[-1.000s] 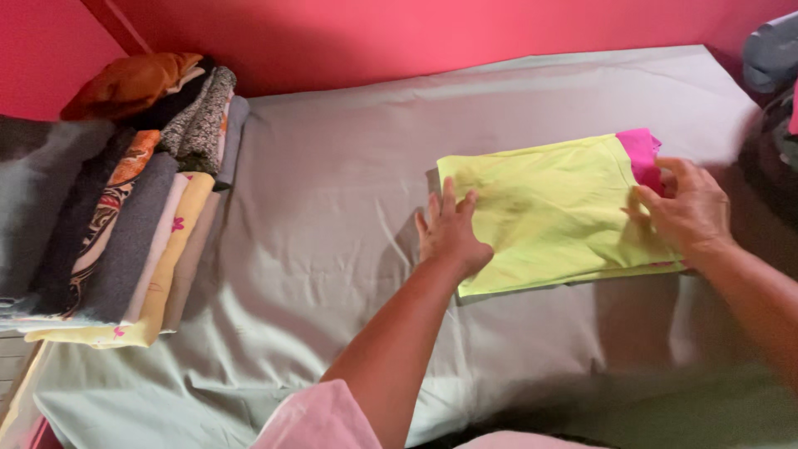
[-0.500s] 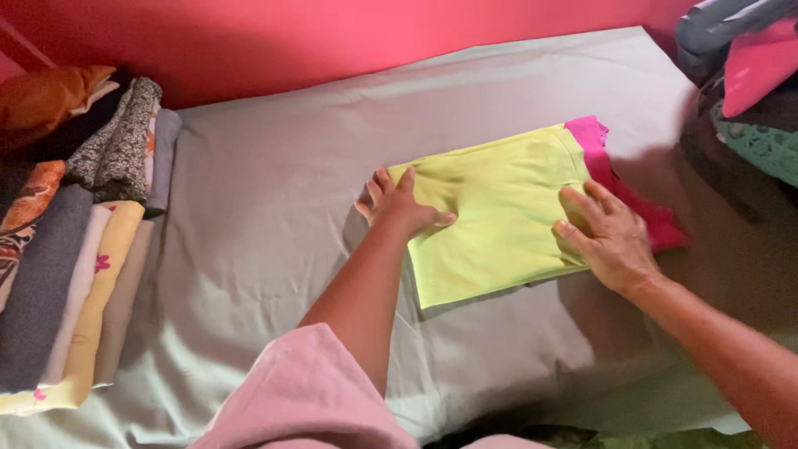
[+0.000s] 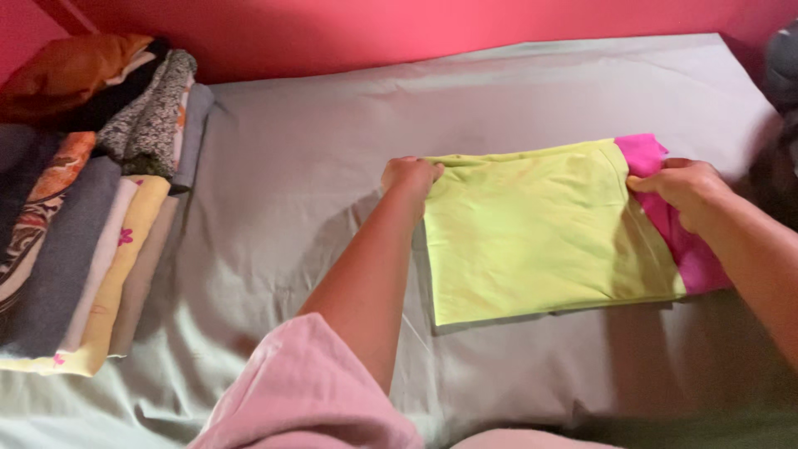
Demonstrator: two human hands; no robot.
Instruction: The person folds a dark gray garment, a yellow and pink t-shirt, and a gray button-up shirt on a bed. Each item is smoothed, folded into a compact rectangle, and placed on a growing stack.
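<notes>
With both far corners pinched, left hand [image 3: 410,173] & right hand [image 3: 683,181] fingers clamped on the folded yellow-green garment [image 3: 540,233] w/ pink trim, probably a shirt, flat on the grey bedsheet [image 3: 307,158], it's mid-fold; next fold needs corners kept aligned.

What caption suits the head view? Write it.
Left hand and right hand grip yellow-and-pink folded garment on grey bedsheet.

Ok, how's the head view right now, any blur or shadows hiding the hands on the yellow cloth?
Head view: soft overall, with slight motion blur on the right hand and the pink sleeve. The left hand casts a shadow on the grey sheet beside the yellow-green folded cloth. No glare; the far right edge is dark and out of focus.
</notes>
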